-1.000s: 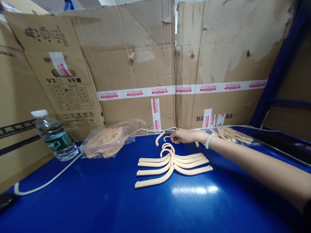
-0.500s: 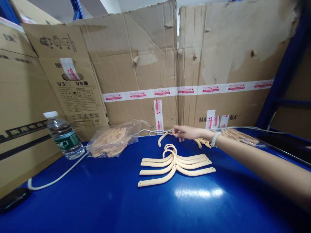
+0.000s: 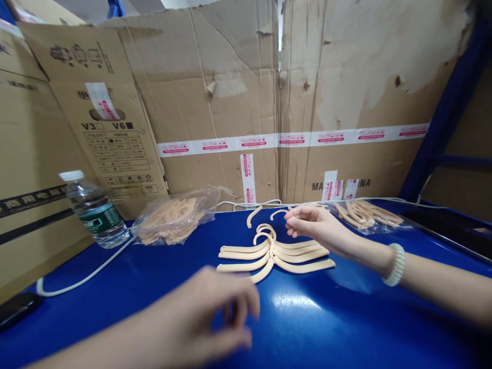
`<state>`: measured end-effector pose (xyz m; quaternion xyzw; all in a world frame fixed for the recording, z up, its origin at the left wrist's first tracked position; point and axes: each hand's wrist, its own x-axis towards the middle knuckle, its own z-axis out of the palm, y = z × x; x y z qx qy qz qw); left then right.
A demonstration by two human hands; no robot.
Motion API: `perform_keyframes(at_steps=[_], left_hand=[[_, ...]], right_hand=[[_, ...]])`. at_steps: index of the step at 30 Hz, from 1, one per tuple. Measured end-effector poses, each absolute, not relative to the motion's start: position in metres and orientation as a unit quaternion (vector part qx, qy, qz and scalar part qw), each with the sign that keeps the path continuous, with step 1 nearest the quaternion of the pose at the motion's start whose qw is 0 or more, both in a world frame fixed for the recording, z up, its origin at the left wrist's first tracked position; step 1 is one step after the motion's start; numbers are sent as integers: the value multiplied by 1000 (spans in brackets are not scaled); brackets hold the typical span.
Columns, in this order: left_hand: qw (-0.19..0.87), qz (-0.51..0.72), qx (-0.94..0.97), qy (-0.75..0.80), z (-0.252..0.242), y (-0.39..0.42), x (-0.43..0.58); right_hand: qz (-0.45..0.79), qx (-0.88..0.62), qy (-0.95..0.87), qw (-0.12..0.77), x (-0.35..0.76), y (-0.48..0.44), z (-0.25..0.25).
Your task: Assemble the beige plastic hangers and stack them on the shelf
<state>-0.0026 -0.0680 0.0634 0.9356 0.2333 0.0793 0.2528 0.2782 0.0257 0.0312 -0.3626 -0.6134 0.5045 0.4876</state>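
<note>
So the pale hangers overlap mid-view on the blue table, right hand at their 2 o'clock, fingers bunched, can't tell if gripping anything, blurry left hand at 7, thumb and finger apart.

Hangers lie on the desk, a bag and then a bottle to their left, a second bag right, cardboard behind.

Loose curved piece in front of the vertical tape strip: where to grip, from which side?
Pinch the loose curved piece at its middle, across its narrow width, probably from above: it's slim and bowed, lying on the blue table, with cardboard behind and hanger hooks in front.
</note>
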Motion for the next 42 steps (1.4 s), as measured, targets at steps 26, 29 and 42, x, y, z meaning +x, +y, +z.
perform_keyframes(at_steps=[26, 29, 42], left_hand=[[-3, 87, 835, 543, 68, 68, 47], [241, 210, 811, 490, 62, 43, 35], [451, 417, 675, 408, 3, -53, 30]], right_hand=[[543, -361, -521, 552, 282, -18, 7], [554, -360, -531, 531, 277, -22, 7], [662, -258, -558, 428, 230, -49, -1]])
